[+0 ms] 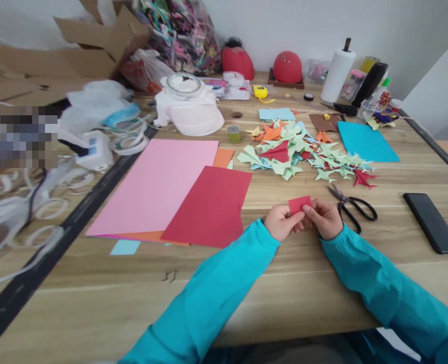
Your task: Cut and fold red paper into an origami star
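Observation:
A small piece of red paper (298, 203) is pinched between both my hands above the wooden table. My left hand (282, 222) grips its left side, and my right hand (325, 217) has thumb and fingers closed on its right side. Just beyond my right hand lie black-handled scissors (350, 205), blades pointing up and left. A large red sheet (212, 207) rests left of my hands, partly over a pink sheet (159, 177). Behind my hands spreads a pile of folded paper shapes (298, 146) in light green, red, orange and blue.
At the right lies a black phone (434, 222). A bright blue sheet (368, 141) sits behind it. Farther back are a white cap (197, 116), a yellow tape measure (260, 92) and a white roll (338, 76). Coiled white strips (45, 212) and a cardboard box (95, 55) occupy the left.

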Motion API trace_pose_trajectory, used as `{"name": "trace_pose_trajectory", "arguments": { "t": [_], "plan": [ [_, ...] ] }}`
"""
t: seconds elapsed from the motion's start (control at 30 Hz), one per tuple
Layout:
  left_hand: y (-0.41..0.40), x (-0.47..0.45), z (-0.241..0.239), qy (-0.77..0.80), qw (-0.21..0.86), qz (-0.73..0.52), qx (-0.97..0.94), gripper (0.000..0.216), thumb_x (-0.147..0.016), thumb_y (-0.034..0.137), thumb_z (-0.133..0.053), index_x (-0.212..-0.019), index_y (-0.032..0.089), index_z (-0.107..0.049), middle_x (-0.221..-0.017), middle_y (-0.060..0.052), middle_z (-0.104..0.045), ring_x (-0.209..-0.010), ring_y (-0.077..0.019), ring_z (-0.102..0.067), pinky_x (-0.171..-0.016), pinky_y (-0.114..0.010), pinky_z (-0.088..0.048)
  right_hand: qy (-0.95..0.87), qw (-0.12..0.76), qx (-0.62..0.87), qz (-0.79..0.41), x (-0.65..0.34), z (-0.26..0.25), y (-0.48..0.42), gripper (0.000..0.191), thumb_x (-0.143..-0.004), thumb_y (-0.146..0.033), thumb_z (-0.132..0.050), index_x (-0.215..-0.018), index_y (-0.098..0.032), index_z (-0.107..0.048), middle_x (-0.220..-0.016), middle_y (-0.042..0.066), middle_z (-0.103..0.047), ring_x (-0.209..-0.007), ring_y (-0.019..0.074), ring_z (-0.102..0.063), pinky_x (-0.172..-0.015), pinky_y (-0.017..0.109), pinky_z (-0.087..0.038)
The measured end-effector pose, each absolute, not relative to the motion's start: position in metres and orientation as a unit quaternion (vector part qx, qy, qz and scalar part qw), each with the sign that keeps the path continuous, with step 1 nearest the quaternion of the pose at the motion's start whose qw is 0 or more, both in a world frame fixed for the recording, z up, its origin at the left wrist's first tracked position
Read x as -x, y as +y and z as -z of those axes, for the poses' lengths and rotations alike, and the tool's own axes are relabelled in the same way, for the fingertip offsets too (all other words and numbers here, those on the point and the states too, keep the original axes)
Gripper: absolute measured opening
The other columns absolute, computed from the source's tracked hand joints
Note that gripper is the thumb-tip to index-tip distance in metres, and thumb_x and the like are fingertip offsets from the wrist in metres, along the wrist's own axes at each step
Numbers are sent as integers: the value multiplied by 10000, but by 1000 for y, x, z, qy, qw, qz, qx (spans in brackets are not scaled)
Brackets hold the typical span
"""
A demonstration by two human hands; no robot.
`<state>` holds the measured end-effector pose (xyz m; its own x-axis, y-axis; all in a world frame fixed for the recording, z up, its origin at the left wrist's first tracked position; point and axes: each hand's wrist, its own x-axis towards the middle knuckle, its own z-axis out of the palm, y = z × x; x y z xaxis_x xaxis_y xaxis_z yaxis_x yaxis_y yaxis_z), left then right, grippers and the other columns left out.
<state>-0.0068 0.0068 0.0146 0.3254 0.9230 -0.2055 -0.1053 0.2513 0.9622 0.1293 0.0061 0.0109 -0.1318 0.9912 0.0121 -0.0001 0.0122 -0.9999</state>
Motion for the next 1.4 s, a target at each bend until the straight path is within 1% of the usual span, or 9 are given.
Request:
{"name": "trace_pose_trajectory", "arguments": {
  "t": [0.13, 0.37, 0.5, 0.67, 0.87, 1.13, 1.2, 1.27, 1.4],
  "plan": [
    [6, 7, -16, 435, 661, -381, -478, 290, -659, 364, -636, -555, 104, -563, -433, -1, -540, -361, -64, -464, -381, -191, -363, -540, 463, 470, -522, -130, -10, 6, 355, -698, -437, -626, -527, -166, -473, -395, -41, -493, -313, 48, -360, -310, 181, -250],
    [4, 4, -13, 436, 656, -405, -464, 288, -637, 381, -654, -616, 107, -570, -491, -6, -565, -402, -71, -488, -390, -189, -370, -551, 466, 462, -515, -132, -11, 5, 362, -701, -447, -619, -527, -172, -459, -397, -40, -498, -317, 52, -368, -314, 184, -269],
    [3, 5, -14, 432, 652, -405, -473, 280, -640, 375, -652, -610, 112, -558, -474, 3, -546, -400, -70, -477, -398, -193, -370, -561, 460, 457, -514, -131, -10, 5, 352, -714, -452, -604, -546, -176, -465, -398, -44, -488, -321, 54, -376, -318, 184, -278],
    [4, 7, -14, 402, 664, -392, -494, 330, -655, 423, -626, -609, 102, -563, -499, -15, -556, -415, -79, -492, -395, -199, -360, -538, 444, 449, -559, -130, -12, 6, 364, -722, -461, -593, -549, -160, -484, -413, -30, -517, -316, 55, -402, -309, 176, -279],
    [8, 9, -12, 374, 689, -387, -486, 385, -643, 479, -619, -619, 99, -563, -525, -27, -564, -424, -87, -509, -388, -201, -350, -474, 444, 433, -625, -133, -8, 7, 350, -742, -443, -581, -565, -147, -520, -446, -9, -555, -341, 74, -463, -316, 178, -322],
    [8, 7, -12, 404, 678, -399, -467, 391, -616, 493, -634, -595, 121, -514, -413, 15, -511, -348, -76, -454, -375, -204, -352, -447, 481, 461, -596, -133, -6, 8, 374, -715, -456, -604, -537, -154, -476, -412, -26, -535, -302, 57, -422, -293, 162, -292],
    [8, 7, -13, 401, 678, -392, -475, 405, -608, 508, -633, -595, 120, -516, -410, 15, -511, -349, -76, -454, -378, -204, -353, -459, 472, 467, -591, -133, -8, 7, 384, -718, -478, -589, -539, -151, -496, -399, -24, -531, -294, 60, -417, -289, 166, -287],
    [8, 7, -14, 395, 680, -383, -485, 419, -598, 523, -633, -608, 118, -526, -414, 13, -515, -356, -77, -458, -382, -202, -351, -489, 439, 472, -587, -133, -11, 6, 400, -714, -490, -585, -522, -145, -520, -369, -22, -511, -278, 59, -399, -284, 172, -273],
    [7, 8, -16, 382, 682, -370, -502, 446, -584, 551, -630, -641, 118, -536, -417, 18, -508, -370, -75, -457, -391, -196, -337, -570, 373, 467, -564, -133, -16, 3, 490, -730, -482, -567, -388, -138, -499, -308, -9, -460, -259, 47, -362, -289, 189, -235]
  ]
}}
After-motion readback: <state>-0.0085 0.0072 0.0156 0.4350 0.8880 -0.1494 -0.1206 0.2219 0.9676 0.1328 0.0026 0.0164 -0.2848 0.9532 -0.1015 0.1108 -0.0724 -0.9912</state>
